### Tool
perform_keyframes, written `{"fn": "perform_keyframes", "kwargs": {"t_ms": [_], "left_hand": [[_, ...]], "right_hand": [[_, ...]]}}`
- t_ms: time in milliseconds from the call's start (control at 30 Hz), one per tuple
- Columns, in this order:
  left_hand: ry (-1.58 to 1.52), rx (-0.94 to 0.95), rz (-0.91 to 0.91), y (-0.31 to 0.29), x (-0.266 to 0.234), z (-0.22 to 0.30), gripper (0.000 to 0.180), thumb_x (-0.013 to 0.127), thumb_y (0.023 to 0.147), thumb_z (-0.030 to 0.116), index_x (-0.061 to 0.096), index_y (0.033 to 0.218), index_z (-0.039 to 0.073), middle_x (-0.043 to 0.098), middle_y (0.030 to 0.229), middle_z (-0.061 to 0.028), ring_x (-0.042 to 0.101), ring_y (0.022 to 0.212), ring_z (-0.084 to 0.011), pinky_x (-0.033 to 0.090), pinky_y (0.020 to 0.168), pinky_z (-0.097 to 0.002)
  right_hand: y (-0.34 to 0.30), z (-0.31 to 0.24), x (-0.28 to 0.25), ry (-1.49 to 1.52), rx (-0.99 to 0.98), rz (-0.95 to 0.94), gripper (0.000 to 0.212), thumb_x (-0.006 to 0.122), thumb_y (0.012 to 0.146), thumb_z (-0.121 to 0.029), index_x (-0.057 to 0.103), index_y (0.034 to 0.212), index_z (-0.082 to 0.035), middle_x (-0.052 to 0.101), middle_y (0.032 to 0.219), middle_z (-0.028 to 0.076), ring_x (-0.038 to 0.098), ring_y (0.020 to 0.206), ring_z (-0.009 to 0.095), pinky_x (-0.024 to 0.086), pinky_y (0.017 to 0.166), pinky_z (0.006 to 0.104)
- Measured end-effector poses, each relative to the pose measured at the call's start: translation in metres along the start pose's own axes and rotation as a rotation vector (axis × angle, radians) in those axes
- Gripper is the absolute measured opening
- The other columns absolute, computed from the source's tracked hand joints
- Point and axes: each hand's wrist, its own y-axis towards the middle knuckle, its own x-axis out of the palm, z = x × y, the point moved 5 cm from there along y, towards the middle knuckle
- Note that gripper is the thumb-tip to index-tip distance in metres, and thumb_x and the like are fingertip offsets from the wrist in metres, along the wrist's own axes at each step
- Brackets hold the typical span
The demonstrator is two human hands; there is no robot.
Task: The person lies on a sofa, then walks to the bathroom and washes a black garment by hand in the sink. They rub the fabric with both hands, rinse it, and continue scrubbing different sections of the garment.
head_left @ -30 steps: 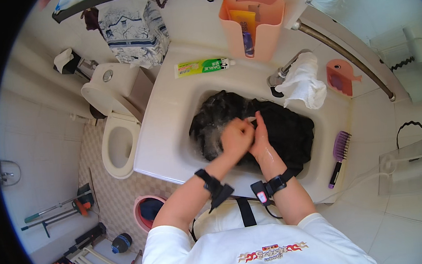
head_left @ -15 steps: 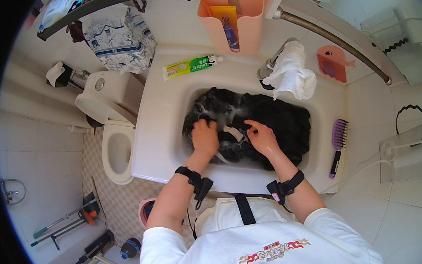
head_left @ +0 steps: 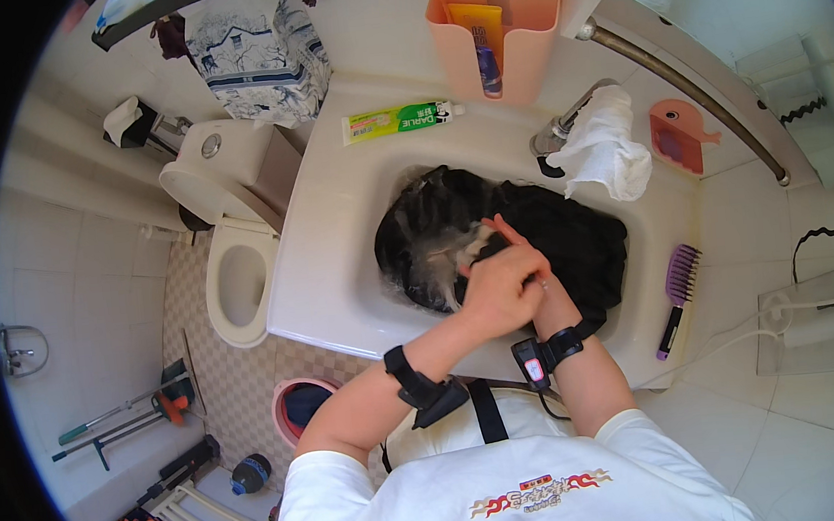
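Note:
Black wet clothing (head_left: 564, 238) lies bunched in the water of a white sink (head_left: 324, 269). A pale strip, perhaps a label, shows on the cloth beside my fingers. Over the near side of the sink, my left hand (head_left: 501, 288) crosses to my right wrist, its fingers curled closed against it. Whatever those fingers pinch, if anything, is hidden. My right hand (head_left: 519, 240) lies partly behind the left one, fingers stretched out above the black cloth. Cloudy, foamy water covers the left part of the clothing.
A white cloth (head_left: 606, 150) hangs over the faucet (head_left: 550, 135). On the sink's rim are a green toothpaste tube (head_left: 400, 121), a pink bin (head_left: 509, 64) and a purple hairbrush (head_left: 677, 287). To the left stands a toilet (head_left: 241, 286); a pink bucket (head_left: 281, 411) sits on the floor.
My left hand has left the water at the left and moved right onto my right wrist. My right hand stays over the cloth. The view has shifted slightly.

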Motion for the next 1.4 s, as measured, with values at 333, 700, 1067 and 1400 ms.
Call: {"fn": "perform_keyframes", "kwargs": {"t_ms": [333,700,1067,1400], "left_hand": [[0.240,-0.445,0.377,0.012,-0.010,-0.106,0.018,0.066,0.077,0.021,0.065,0.069,0.005,0.060,0.077,-0.0126,0.061,0.076,-0.0347,0.048,0.064,-0.0419],[0.306,-0.305,0.285,0.019,-0.008,-0.078,0.040,0.063,0.087,0.037,0.065,0.066,0.003,0.062,0.069,-0.0158,0.060,0.062,-0.0371,0.046,0.057,-0.0443],[0.768,-0.280,-0.405,-0.023,-0.002,-0.155,0.037,0.067,0.077,0.012,0.063,0.114,0.015,0.046,0.131,-0.0194,0.060,0.097,-0.0385,0.050,0.088,-0.0455],[-0.217,-0.102,-0.023,0.004,-0.007,-0.031,0.027,0.041,0.075,0.001,0.067,0.084,0.001,0.051,0.080,-0.0110,0.053,0.078,-0.0221,0.042,0.069,-0.0303]], "right_hand": [[0.003,0.019,0.005,0.042,-0.013,0.508,0.019,0.053,0.096,-0.026,0.061,0.102,-0.011,0.063,0.095,0.005,0.062,0.085,0.018,0.053,0.075,0.0351],[-0.013,-0.006,0.022,-0.201,-0.020,0.508,0.011,0.054,0.096,-0.020,0.061,0.102,-0.012,0.061,0.097,0.003,0.060,0.092,0.015,0.050,0.077,0.0325],[-0.051,-0.011,-0.032,-0.055,0.068,0.551,0.041,0.056,0.093,-0.023,0.052,0.127,-0.001,0.053,0.127,0.013,0.052,0.117,0.027,0.041,0.102,0.0416],[-0.027,-0.015,0.025,0.295,0.229,0.305,0.061,0.065,0.085,-0.054,0.049,0.128,-0.013,0.055,0.128,0.019,0.053,0.120,0.035,0.046,0.096,0.0537]]}}
